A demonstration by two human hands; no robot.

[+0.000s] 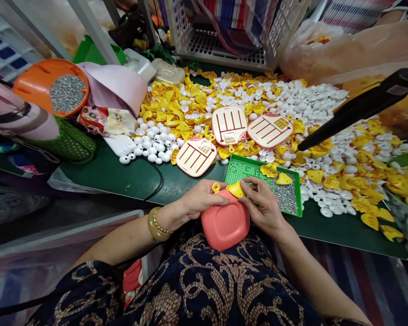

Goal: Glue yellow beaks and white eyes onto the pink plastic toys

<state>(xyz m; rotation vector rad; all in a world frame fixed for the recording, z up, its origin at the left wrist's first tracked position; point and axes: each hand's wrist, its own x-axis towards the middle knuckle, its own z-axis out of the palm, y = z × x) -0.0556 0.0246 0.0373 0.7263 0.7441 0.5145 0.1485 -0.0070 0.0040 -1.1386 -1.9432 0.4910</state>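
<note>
Close to my body, a coral-red rounded plastic piece [226, 224] is held between my two hands. My left hand [204, 199] is closed on its upper left edge, beside a small yellow ring [216, 187]. At the top edge of the red piece, the fingers of my right hand [261, 203] pinch a yellow plastic part [236, 189]. Just beyond my right hand lies a green tray [301, 194] with small metal screws [284, 197] and two yellow parts. Three cream panels with dark red slots [196, 157] rest on the pile behind.
Heaps of yellow parts [166, 106] and white parts [292, 97] cover the green table [119, 176]. A black rod-like tool [353, 113] slants in from the right. Left stand an orange bowl of screws [30, 86] and a pink bottle [37, 122]. A white crate [275, 40] stands behind.
</note>
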